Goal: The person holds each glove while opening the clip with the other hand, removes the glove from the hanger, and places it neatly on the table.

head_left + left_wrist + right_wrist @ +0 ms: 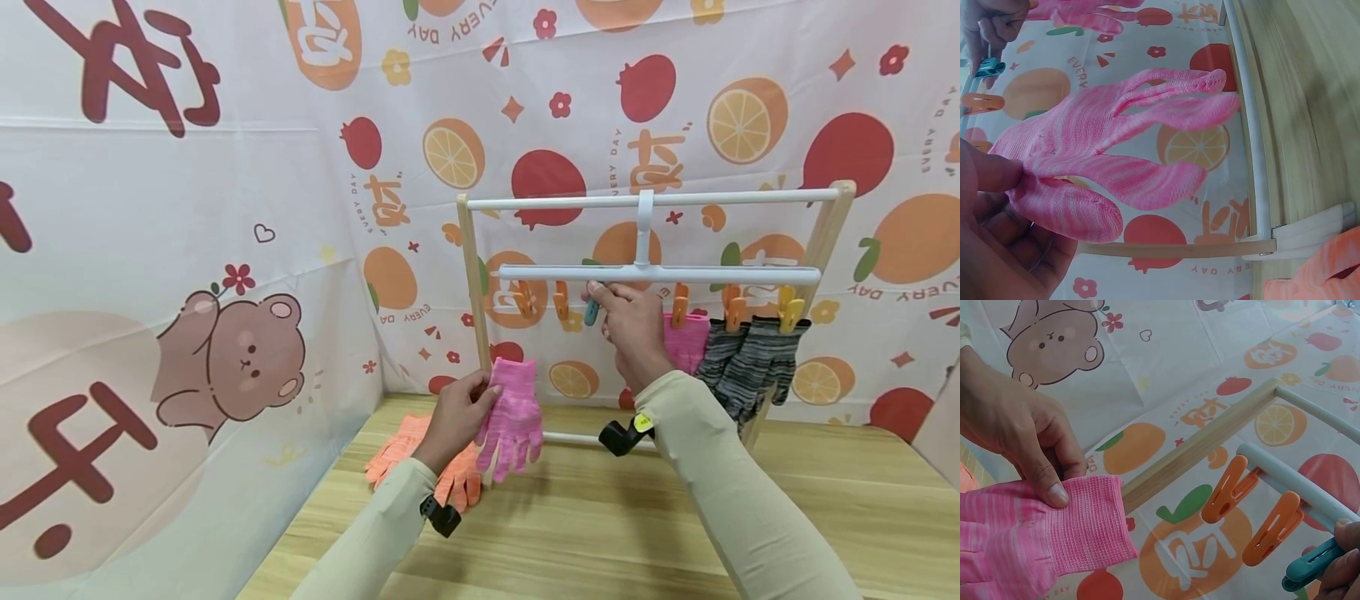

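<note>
My left hand [459,417] pinches a pink knit glove [513,408] by the edge near its cuff, thumb on top, and the glove's fingers hang down. In the right wrist view the ribbed cuff [1088,525] faces the hanger. My right hand [633,329] grips a teal clothespin [1313,565] under the pale blue hanger bar [720,273]. Left of that clip, two orange clothespins [1269,528] hang with nothing in them. Right of my right hand, another pink glove [684,342] and grey-black gloves [761,358] hang from orange and yellow clips.
The hanger hooks onto the white top rod [555,202] of a wooden-sided rack [474,283]. Orange gloves [401,446] lie on the wood-grain table [592,533], partly behind my left arm. A fruit-print cloth [420,92] stands behind the rack.
</note>
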`<state>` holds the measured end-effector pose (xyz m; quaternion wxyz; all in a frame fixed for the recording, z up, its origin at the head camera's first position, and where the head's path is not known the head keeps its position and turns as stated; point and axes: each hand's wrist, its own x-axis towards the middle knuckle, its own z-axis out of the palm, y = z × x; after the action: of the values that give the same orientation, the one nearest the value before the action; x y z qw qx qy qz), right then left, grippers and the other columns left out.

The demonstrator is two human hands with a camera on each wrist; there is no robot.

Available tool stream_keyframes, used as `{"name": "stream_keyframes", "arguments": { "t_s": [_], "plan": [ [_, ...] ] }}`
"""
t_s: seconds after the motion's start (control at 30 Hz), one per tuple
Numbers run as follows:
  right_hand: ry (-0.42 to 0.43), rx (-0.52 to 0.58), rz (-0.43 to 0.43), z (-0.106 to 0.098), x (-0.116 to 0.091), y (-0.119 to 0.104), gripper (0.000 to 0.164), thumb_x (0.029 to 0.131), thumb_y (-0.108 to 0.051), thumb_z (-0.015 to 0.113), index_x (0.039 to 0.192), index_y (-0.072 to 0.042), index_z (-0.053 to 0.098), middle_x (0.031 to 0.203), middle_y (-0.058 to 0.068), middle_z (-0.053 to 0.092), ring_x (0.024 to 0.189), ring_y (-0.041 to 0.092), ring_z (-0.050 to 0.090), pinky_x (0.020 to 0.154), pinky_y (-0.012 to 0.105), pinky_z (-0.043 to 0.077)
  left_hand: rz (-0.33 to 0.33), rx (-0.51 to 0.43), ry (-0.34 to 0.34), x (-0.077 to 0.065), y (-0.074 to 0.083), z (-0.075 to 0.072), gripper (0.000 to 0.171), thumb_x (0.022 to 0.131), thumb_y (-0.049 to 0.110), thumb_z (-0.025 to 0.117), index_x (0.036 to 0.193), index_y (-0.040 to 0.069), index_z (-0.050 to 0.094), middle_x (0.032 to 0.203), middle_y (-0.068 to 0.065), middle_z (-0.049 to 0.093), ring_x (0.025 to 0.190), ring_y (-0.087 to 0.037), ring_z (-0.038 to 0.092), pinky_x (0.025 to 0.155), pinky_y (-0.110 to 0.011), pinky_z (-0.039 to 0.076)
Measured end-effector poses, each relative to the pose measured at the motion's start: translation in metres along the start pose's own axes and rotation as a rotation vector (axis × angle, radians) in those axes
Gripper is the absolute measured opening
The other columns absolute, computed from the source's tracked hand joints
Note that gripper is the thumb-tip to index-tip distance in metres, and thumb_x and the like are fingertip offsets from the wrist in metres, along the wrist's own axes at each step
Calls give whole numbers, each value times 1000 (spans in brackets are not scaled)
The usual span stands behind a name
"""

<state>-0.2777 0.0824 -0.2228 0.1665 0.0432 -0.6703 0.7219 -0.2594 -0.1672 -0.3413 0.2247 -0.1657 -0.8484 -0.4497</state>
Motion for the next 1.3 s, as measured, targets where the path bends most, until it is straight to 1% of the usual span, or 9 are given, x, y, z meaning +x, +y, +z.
{"name": "stream_keyframes", "arguments": {
  "t_s": [0.13,0.27,0.37,0.57,0.77,1.1,1.3],
  "plan": [
    [4,-10,-13,0,0,0,31,100,-32,67,114,-6,76,97,3,73,52,7,38,50,19,35,-4,9,2,-2,-1,-1,9,102,21,65,102,15,72,78,3,65,66,-13,57,61,-29,48],
    [3,-12,-29,0,1,0,32,100,-32,67,113,-5,76,105,11,73,51,6,38,49,19,35,-19,16,1,-4,-2,-3,10,102,23,65,103,16,72,78,3,65,66,-14,57,61,-30,48],
    [0,-5,-21,0,1,-1,32,99,-33,67,115,-6,76,108,13,72,52,6,38,49,18,35,-26,17,-1,-5,-3,-4,10,102,23,64,103,16,72,77,3,65,65,-14,57,61,-31,48],
    [-6,5,9,0,0,-2,34,99,-33,66,119,-7,75,112,12,72,59,9,39,52,17,37,-31,19,4,-7,-4,-6,10,102,22,64,101,16,71,75,4,63,64,-14,55,61,-30,46],
    [-5,-4,7,-1,0,-1,36,100,-34,66,121,-6,74,112,12,72,58,8,39,51,17,36,-32,13,-2,-11,-6,-7,9,102,22,65,99,15,71,74,4,61,65,-13,54,59,-28,45],
    [0,-13,0,-1,0,0,33,99,-33,67,116,-7,76,110,13,72,56,8,39,51,18,35,-34,-2,-10,-14,-7,-7,10,102,20,65,97,14,70,73,3,59,62,-12,51,56,-27,43],
    [2,-32,-12,-2,2,1,35,99,-35,67,116,-5,76,105,9,73,57,8,39,51,18,35,-29,6,-14,-15,-6,-9,9,102,19,65,96,14,69,70,3,56,58,-12,49,54,-27,41]
  ]
}}
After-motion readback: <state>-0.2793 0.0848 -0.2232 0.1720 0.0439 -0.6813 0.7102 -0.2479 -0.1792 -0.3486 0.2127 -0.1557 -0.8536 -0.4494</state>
